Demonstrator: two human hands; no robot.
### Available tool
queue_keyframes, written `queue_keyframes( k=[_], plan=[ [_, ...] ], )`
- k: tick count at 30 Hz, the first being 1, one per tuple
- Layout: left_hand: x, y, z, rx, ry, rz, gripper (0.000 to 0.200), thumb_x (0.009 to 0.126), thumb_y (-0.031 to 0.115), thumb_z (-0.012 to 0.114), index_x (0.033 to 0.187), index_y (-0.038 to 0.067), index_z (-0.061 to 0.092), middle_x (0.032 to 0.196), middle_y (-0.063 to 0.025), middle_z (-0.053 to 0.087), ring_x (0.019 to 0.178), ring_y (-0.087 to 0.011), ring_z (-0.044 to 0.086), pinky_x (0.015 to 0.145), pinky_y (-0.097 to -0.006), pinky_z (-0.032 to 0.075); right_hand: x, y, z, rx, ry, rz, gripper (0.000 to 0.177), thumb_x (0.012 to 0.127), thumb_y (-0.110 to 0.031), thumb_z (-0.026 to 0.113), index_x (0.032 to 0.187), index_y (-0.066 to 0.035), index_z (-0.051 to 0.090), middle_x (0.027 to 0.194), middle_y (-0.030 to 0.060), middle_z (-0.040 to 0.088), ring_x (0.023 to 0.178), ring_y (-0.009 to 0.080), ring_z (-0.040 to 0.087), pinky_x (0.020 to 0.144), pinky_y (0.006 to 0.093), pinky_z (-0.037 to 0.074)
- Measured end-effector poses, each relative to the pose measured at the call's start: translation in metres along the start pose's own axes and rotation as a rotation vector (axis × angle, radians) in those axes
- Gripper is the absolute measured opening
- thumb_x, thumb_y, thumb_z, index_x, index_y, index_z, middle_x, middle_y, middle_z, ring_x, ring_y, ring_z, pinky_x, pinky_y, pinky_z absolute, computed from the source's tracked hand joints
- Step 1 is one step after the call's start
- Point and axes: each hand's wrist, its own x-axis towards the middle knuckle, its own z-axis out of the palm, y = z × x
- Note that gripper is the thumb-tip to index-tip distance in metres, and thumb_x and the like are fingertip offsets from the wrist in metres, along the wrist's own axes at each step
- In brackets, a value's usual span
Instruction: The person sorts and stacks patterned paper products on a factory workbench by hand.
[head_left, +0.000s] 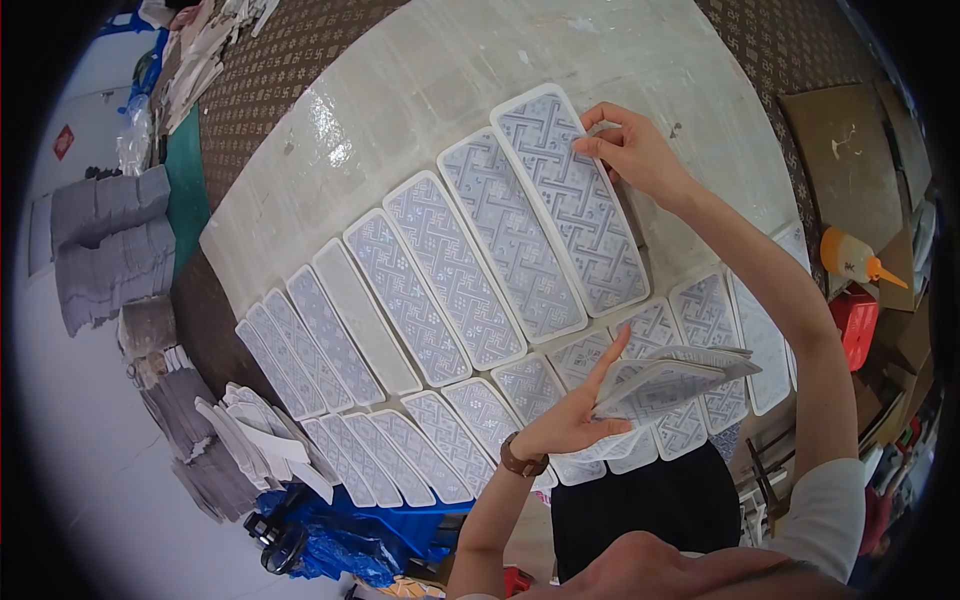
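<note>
Right of the surface (450, 80) I log a bottle (850, 258) with an orange nozzle, a red box (853, 325) just below it, and cardboard (840, 150) above. Left side: grey stacks (110, 240), white offcuts (255, 430), blue bag (340, 540). Patterned carpet (260, 80) beneath.

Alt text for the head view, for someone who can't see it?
The right hand pinches the far end of a patterned panel lying in a row on a pale table; the left hand holds a stack of panels.
</note>
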Motion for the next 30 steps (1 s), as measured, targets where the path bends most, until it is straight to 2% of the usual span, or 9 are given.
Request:
queue_keyframes(
  k=[3,9,17,20,21,24,27,30],
  plan=[
    [0.001,-0.001,-0.001,0.007,-0.006,-0.006,0.106,0.085,0.025,0.072,0.153,0.010,-0.007,0.161,-0.0124,-0.006,0.148,-0.0265,-0.002,0.118,-0.0392,0.008,0.003,0.003,0.001,0.098,0.022,0.015,0.014,0.090,-0.016,0.066,0.100,-0.009,0.060,0.077,0.0037,0.068,0.065,0.0067,0.056,0.055,0.0240,0.042],
    [0.002,-0.001,0.001,0.033,-0.006,0.007,0.107,0.085,0.026,0.072,0.153,0.010,-0.008,0.161,-0.0122,-0.007,0.148,-0.0266,-0.002,0.118,-0.0395,0.009,0.001,0.001,0.000,0.049,0.019,0.023,0.013,0.091,-0.017,0.066,0.100,-0.010,0.060,0.078,0.0023,0.068,0.068,0.0049,0.056,0.056,0.0207,0.042],
    [0.006,-0.007,-0.006,-0.040,0.062,-0.024,0.109,0.082,0.014,0.073,0.153,0.011,-0.010,0.160,-0.0109,-0.013,0.148,-0.0261,-0.003,0.118,-0.0394,0.009,-0.001,0.004,0.003,0.003,0.013,-0.007,0.013,0.092,-0.017,0.065,0.100,-0.009,0.059,0.078,0.0023,0.068,0.067,0.0046,0.056,0.056,0.0208,0.042],
    [0.007,-0.010,-0.012,-0.240,0.074,-0.219,0.109,0.082,0.009,0.072,0.153,0.010,-0.010,0.159,-0.0095,-0.019,0.148,-0.0243,-0.003,0.118,-0.0390,0.012,0.000,0.007,0.003,0.009,0.008,-0.032,0.013,0.091,-0.016,0.066,0.100,-0.009,0.059,0.078,0.0021,0.069,0.067,0.0043,0.056,0.056,0.0208,0.042],
    [0.007,-0.010,-0.013,-0.236,0.077,-0.217,0.109,0.082,0.009,0.072,0.153,0.010,-0.010,0.159,-0.0095,-0.019,0.148,-0.0243,-0.003,0.118,-0.0390,0.012,0.001,0.009,0.004,-0.030,0.034,-0.060,0.014,0.091,-0.015,0.066,0.101,-0.008,0.059,0.078,0.0014,0.068,0.067,0.0042,0.055,0.056,0.0209,0.042],
    [0.007,-0.007,-0.014,-0.093,0.203,-0.250,0.071,0.085,0.018,0.075,0.143,0.002,0.037,0.135,-0.0121,0.052,0.120,-0.0197,0.051,0.102,-0.0336,0.041,0.002,0.016,0.005,-0.104,0.086,-0.116,0.017,0.090,-0.013,0.067,0.103,-0.007,0.059,0.077,-0.0001,0.066,0.066,0.0040,0.053,0.057,0.0212,0.041],
    [0.007,-0.008,-0.013,-0.081,0.235,-0.216,0.065,0.084,0.019,0.076,0.137,0.001,0.044,0.128,-0.0111,0.057,0.116,-0.0191,0.053,0.100,-0.0332,0.043,0.004,0.022,0.005,-0.305,0.174,-0.316,0.023,0.087,-0.009,0.069,0.108,-0.005,0.059,0.077,-0.0014,0.062,0.065,0.0046,0.049,0.057,0.0219,0.041],
    [0.007,-0.007,-0.013,-0.087,0.248,-0.193,0.061,0.084,0.019,0.076,0.134,0.000,0.047,0.124,-0.0106,0.060,0.114,-0.0186,0.055,0.099,-0.0329,0.043,0.002,0.019,0.009,-0.334,0.218,-0.301,0.026,0.086,-0.008,0.069,0.110,-0.007,0.060,0.075,-0.0005,0.058,0.064,0.0072,0.047,0.058,0.0234,0.042]
  ],
)
